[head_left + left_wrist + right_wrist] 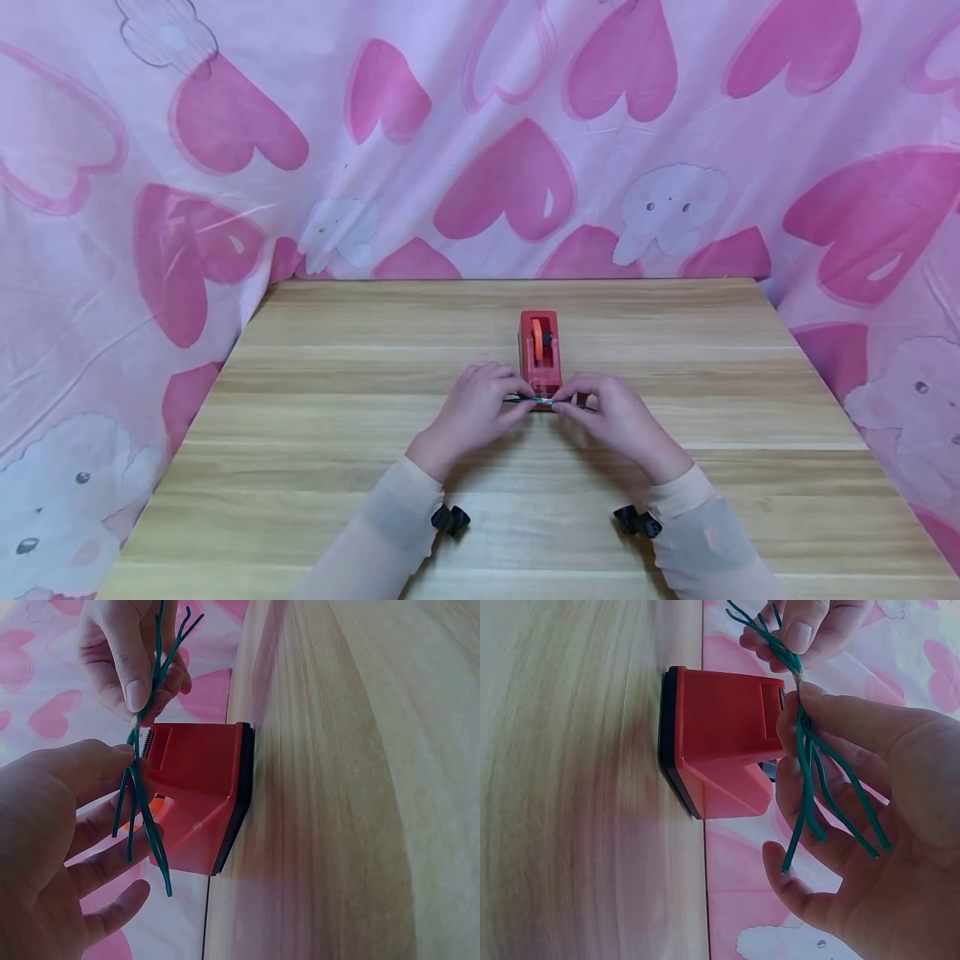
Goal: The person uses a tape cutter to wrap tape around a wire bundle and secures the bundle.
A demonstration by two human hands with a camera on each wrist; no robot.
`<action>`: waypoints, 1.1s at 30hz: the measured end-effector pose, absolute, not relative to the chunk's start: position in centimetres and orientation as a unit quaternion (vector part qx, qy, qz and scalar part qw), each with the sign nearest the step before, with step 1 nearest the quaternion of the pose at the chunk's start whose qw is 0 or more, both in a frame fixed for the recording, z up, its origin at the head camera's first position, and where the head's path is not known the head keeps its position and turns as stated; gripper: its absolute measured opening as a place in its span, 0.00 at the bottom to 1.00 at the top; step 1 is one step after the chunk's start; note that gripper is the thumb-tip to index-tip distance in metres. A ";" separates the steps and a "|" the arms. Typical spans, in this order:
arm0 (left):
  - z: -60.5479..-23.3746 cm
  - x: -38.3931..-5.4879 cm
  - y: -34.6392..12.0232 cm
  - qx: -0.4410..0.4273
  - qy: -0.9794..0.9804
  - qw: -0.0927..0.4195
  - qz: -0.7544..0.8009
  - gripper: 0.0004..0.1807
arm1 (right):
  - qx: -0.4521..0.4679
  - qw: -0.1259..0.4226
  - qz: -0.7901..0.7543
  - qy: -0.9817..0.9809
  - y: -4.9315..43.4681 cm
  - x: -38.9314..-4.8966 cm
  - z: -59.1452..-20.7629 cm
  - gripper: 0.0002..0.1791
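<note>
Both hands pinch a thin bundle of green wires (805,780) in front of the red tape dispenser (528,367). My left hand (474,407) holds one side between thumb and fingertips, and loose strands fan out over its fingers in the left wrist view. On the other side my right hand (617,414) pinches the bundle, its strands splayed across the palm in the right wrist view. Between the fingertips a short pale band shows at the bundle's middle, close to the dispenser's toothed cutter (146,742). An orange tape core (537,340) sits inside the dispenser.
The dispenser stands on a wood-grain table (337,467). Behind and beside the table hangs a pink curtain (405,183) with hearts and white cartoon animals. Small black devices sit at both wrists.
</note>
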State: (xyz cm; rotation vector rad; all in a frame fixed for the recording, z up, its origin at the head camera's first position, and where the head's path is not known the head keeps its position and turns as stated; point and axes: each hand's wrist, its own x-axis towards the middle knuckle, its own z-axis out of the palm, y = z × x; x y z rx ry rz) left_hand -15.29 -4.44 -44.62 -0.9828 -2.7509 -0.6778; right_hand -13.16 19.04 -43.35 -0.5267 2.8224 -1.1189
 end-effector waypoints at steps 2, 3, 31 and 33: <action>-44.6 -15.3 -4.4 -0.327 -0.915 0.070 -0.227 0.08 | -0.172 0.027 -0.363 0.915 19.0 -13.2 -43.4 0.04; -44.7 -15.3 -4.4 -0.327 -0.915 0.070 -0.227 0.08 | -0.173 0.027 -0.363 0.915 19.0 -13.1 -43.4 0.04; -44.6 -15.2 -4.1 -0.333 -0.913 0.077 -0.224 0.06 | -0.200 -0.029 -0.348 0.916 19.2 -13.0 -43.7 0.03; -44.6 -15.3 -4.1 -0.334 -0.912 0.078 -0.224 0.06 | -0.202 -0.036 -0.347 0.915 19.3 -13.1 -43.7 0.04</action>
